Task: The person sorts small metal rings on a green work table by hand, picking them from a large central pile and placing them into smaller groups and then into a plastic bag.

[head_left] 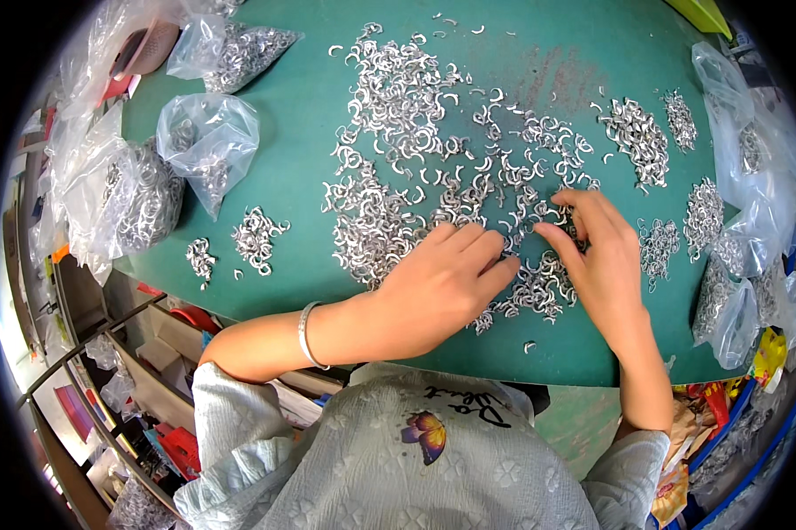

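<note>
Basically both hands are down in the big loose pile of small silver C-shaped metal clips (398, 150), spread over the middle of the green table (301, 115).

Left hand (438, 283) lies palm-down, fingers together & stretched toward the right, tips on the clips at the pile's near edge. It's flat, not closed round anything; can't tell if a clip sits under the palm. A silver bangle (307, 336) is on that wrist.

Right hand (606, 256) is just beside it, fingers curled down into the clips, thumb & forefinger close together near the left fingertips. Looks like a pinch, but whether it actually has a clip between them can't be made out – too small, hidden by the fingers.

Around: small separate heaps of the same clips at left (257, 237) & tidier linked bunches at right (638, 137), (704, 208), near the right hand w/o touching it. Clear plastic bags with more metal parts lie at the table's left side (208, 141), (133, 203), top left (239, 49) & along the right edge (751, 221). Bags are crumpled, some part open.

Person wears a pale textured top w/ a butterfly patch (424, 435); the sleeves are pushed up. Shelving w/ odds & ends sits below the table at lower left (106, 397).
</note>
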### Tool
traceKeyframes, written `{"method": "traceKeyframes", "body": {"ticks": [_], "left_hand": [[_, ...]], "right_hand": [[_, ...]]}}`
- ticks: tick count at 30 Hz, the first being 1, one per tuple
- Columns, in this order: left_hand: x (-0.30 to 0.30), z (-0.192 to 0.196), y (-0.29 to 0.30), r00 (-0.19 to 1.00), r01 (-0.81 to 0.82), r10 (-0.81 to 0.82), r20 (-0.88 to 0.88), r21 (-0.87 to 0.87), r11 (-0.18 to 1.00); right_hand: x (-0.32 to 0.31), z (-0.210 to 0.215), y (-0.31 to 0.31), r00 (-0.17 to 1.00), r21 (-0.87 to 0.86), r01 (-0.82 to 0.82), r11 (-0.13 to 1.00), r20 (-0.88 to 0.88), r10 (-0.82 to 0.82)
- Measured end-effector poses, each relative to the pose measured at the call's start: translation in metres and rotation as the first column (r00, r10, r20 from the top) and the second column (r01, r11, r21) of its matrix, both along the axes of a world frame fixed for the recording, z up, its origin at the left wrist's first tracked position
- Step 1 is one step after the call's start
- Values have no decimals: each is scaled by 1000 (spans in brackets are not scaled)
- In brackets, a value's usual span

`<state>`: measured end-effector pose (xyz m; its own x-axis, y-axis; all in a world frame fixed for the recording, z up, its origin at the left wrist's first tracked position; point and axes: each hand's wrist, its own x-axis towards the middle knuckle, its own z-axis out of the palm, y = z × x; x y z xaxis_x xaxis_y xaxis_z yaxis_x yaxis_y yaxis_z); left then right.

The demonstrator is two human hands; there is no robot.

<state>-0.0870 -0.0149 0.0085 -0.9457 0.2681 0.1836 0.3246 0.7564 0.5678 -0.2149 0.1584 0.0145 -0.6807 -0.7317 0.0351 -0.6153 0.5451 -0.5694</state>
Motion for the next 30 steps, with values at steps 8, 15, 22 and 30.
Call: {"method": "traceKeyframes", "body": {"ticks": [8, 15, 22, 30], "left_hand": [[5, -4, -2, 999, -43, 43, 6, 17, 999], [7, -2, -6, 997, -70, 70, 12, 37, 997], [3, 3, -6, 996, -87, 88, -5, 39, 995], [6, 5, -6, 994, -105, 106, -13, 22, 994]], "right_hand": [[0, -11, 0, 998, -26, -58, 998, -17, 58], [2, 10, 6, 965, 46, -43, 998, 262, 29], [3, -12, -9, 992, -20, -46, 999, -116, 43], [3, -6, -1, 997, -9, -59, 998, -56, 58]]}}
